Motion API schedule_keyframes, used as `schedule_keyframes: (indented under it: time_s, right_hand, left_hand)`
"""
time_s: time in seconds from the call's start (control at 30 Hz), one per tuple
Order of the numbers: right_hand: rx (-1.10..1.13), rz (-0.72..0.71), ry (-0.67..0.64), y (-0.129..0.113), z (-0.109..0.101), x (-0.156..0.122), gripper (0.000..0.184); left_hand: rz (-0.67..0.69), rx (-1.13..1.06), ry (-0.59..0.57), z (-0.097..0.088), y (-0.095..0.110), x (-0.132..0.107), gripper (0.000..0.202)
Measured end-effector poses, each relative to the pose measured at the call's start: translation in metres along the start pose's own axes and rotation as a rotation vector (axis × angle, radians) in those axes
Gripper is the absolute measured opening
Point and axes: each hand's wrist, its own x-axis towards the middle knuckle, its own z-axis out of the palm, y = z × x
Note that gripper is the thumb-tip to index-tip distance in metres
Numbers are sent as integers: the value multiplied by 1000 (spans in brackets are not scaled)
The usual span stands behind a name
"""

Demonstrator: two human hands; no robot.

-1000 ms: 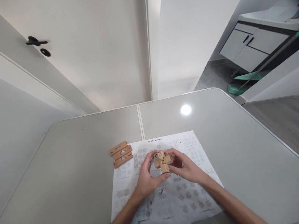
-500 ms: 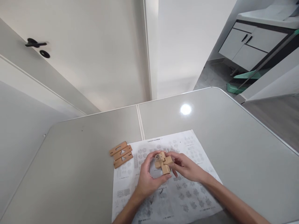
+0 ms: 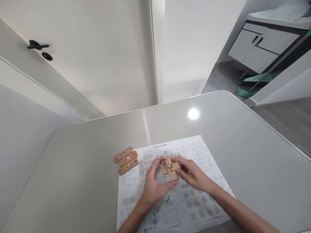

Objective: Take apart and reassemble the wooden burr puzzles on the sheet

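Observation:
A wooden interlocking puzzle (image 3: 169, 169) of crossed light blocks is held between both hands above a printed paper sheet (image 3: 206, 155). One upper block bears a dark handwritten mark. My left hand (image 3: 153, 186) curves around its left side, with the thumb at the lower end and the fingers behind the top. My right hand (image 3: 193, 174) grips it from the right, its fingertips partly hidden behind the blocks. Left of the hands, three flat wooden pieces (image 3: 128, 160) with cut-out slots and dark marks lie side by side, overlapping the sheet's left edge.
The grey table (image 3: 73, 181) has a light seam (image 3: 146, 127) and a pale rim. Beyond it stand a white door with a black handle (image 3: 37, 45) and a wall. A white cabinet (image 3: 257, 45) and a green dustpan-like object (image 3: 244, 92) are at the far right.
My right hand's fingers have drawn in closer to the puzzle; a lower fingertip that stuck out below is now tucked behind it. The puzzle and left hand have barely moved.

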Motion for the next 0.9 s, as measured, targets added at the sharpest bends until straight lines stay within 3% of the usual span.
schedule_keyframes:
  time_s: [0.17,0.33,0.4,0.6,0.77,0.9]
  right_hand:
    - [108,101,-74,2,-4,-1,29]
    - [371,120,-227,1,-8,-1,54]
    - [423,105,-252,1,-8,0,55]
    - [405,106,-212,4,-7,2,36]
    - [347,118,-163,4,-8,2,35]
    - [355,111,-199,-3,-9,2,44]
  left_hand:
    - [-17,-13,-10,-1,-5,0,69]
    - [-35,-58,-29,-3,-6,0,72]
    - [-46,-81,-34,-3,-5,0,72]
    - [-31,-137,-64,-3,-5,1,74]
    - [-12,-144,-101,-5,-6,1,73]
    - [-12,-197,-121,-5,-6,2,70]
